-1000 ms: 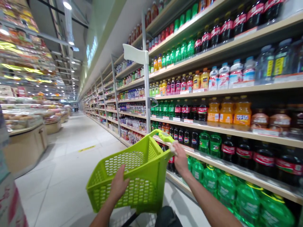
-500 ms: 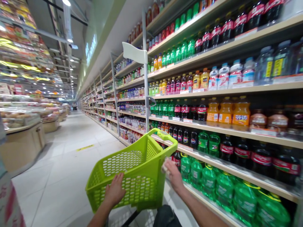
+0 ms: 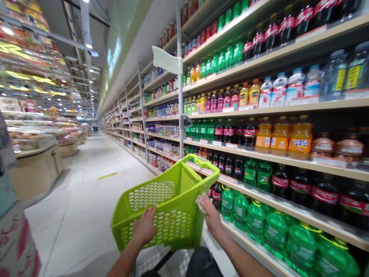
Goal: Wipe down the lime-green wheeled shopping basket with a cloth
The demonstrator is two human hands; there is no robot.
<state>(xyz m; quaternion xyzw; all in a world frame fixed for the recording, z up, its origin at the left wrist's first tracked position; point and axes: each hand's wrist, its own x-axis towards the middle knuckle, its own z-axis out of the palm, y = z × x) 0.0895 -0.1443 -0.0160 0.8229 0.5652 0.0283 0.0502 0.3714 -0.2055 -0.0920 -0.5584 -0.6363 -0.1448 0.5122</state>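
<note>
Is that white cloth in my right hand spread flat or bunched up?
Bunched up: the white cloth shows as a crumpled wad in your right hand.

Bright, cool light all across the store here, pouring from the ceiling lamps (image 3: 88, 45), the nearest burning out to plain white! Over on the left, yellow light strips (image 3: 19, 75) glare and smear at the edges, while the wall sign (image 3: 113, 57) glows too hazily to read. The pale floor (image 3: 83, 192) throws plenty of light back, with only a soft grey shadow near the green cart (image 3: 161, 227). Deep shade sits between the shelves (image 3: 259, 109), and highlights gleam on the big green bottles (image 3: 276, 231). Wide-angle stretch pulls the right edge outward; the box (image 3: 17, 238) at lower left looks blurred.
</note>
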